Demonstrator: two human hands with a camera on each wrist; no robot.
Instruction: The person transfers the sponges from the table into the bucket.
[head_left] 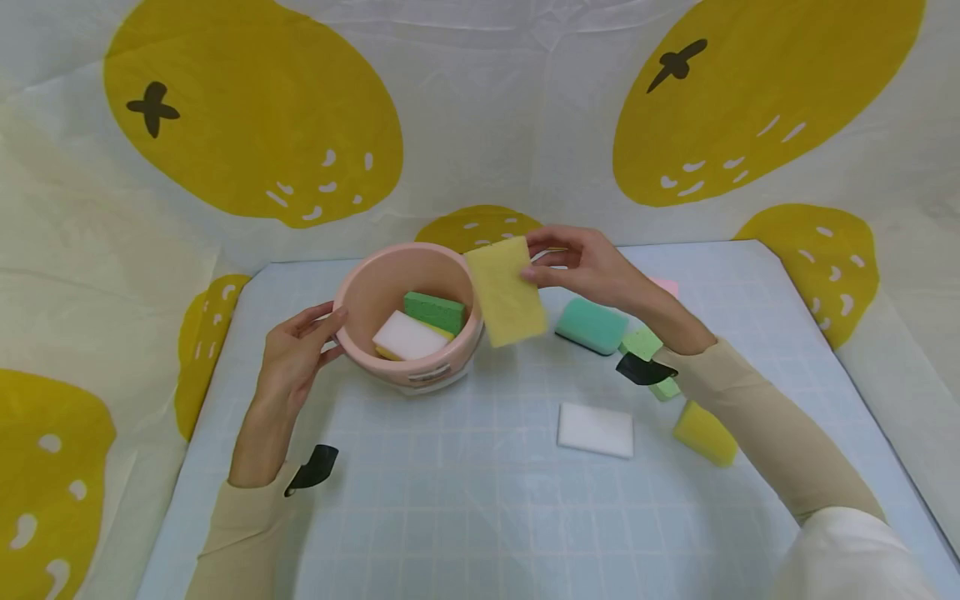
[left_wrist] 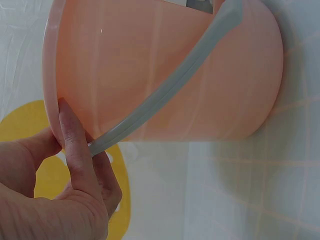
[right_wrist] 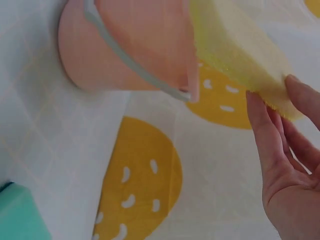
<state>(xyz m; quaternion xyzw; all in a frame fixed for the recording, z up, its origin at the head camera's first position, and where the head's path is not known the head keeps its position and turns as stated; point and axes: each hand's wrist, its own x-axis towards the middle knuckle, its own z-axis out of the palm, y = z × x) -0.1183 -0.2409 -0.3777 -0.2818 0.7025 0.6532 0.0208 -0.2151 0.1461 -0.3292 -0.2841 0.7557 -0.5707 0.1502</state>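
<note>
While left hand (head_left: 288, 357) pinches a round pink plastic bucket (head_left: 371, 292) left of centre, probably steadying it, right hand (head_left: 588, 265) has a rectangular yellow sponge (head_left: 507, 292) pinched mid-frame

A screened-off workspace, in a building whose kind could not be told, was indicated by a pale-blue gridded tabletop (head_left: 450, 500) enclosed from nine o'clock through twelve to three by white sheeting (head_left: 487, 100) printed with yellow fruit-like shapes (head_left: 255, 108).
</note>
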